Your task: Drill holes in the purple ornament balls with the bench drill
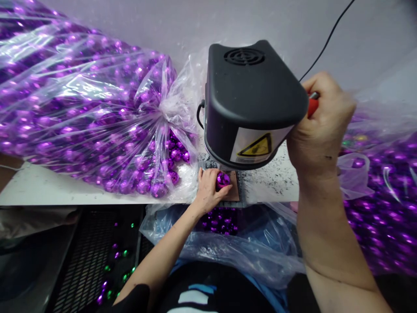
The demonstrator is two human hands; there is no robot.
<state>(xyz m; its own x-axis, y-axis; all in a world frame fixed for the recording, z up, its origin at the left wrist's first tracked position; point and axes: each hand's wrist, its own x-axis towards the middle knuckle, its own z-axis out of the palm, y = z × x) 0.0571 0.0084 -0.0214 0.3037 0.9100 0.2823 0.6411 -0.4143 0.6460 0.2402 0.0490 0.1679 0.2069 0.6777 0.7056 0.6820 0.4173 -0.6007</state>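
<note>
Right hand (322, 119) clamped on the red handle (313, 107) at the side of the black machine (250, 87). Left hand (207, 187) has thumb and fingers closed on 1 purple ball (223, 178), which sits over the brown plate (234, 188) at the desk (42, 179) edge, just below the machine in view. Tied clear bag (71, 108) of purple balls lies left. Another purple-filled bag (387, 200) at right. Dark flakes (273, 178) scattered beside the plate. Open plastic sheet (241, 250) below the desk edge, more purple balls (221, 221) in it.

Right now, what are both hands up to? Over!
Left hand holding purple ball. Right hand gripping red handle. Tied bag near left hand; machine hides some bench.
</note>
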